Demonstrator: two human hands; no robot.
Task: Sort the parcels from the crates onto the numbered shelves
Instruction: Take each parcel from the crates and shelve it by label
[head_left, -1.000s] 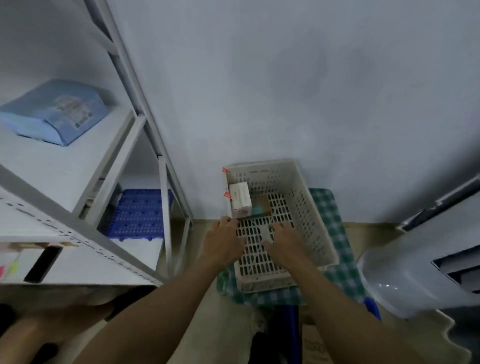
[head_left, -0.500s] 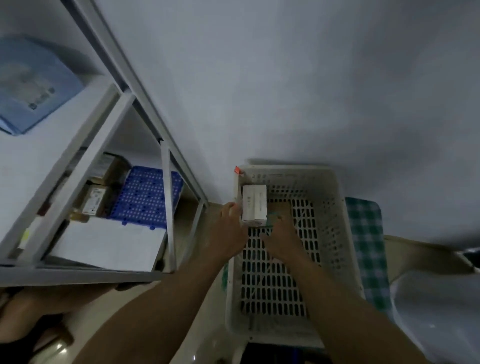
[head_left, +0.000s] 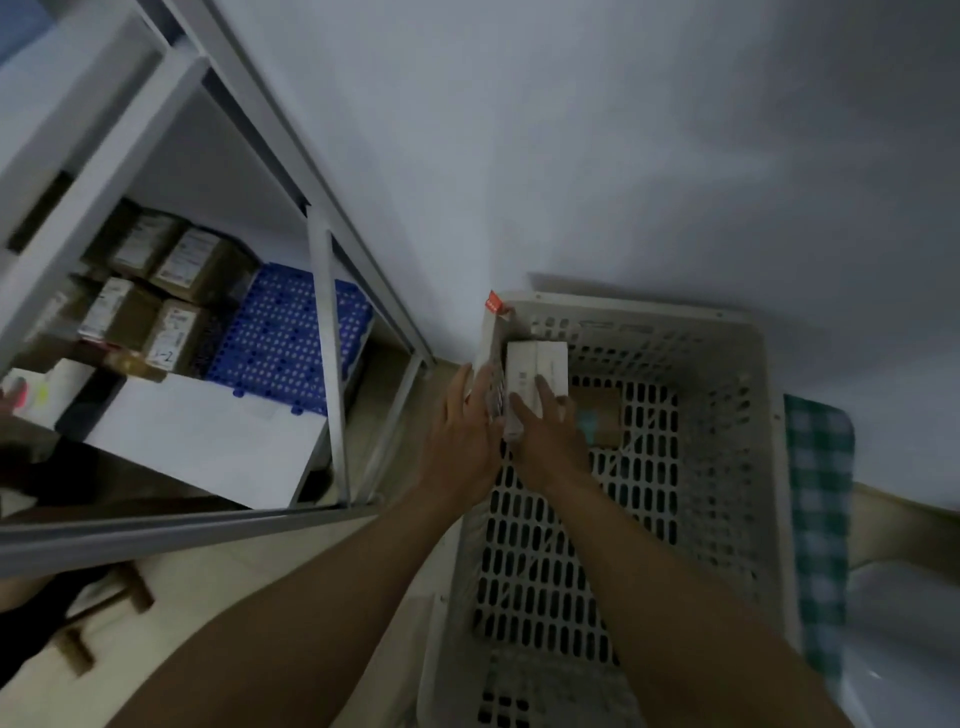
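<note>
Lying straight and together, the fingers (head_left: 480, 384) of the left hand (head_left: 460, 434) run flat along the left wall of the crate (head_left: 774, 415), beside a white box (head_left: 537, 371). Blur hides whether they touch the box itself. The right hand (head_left: 553, 441) rests on the box's near face with its thumb and forefinger stretched up it. I cannot tell whether it truly grips or only presses.

The white box stands on end in the crate's far left corner, close against the left wall, below a small red tag (head_left: 493, 303) on the rim. Just right of it, on the slotted floor, lies a brown parcel (head_left: 600, 410) with a teal patch, partly behind the right hand.

The crate is pale perforated plastic, set against a grey wall (head_left: 571, 156). A green checked cloth (head_left: 821, 467) shows at its right side.

Left of the crate stands a grey metal shelf unit (head_left: 327, 332). Its low shelf holds brown labelled parcels (head_left: 200, 270) packed together, a blue perforated mat (head_left: 285, 338) just beside them, and a white sheet (head_left: 208, 436) in front.
</note>
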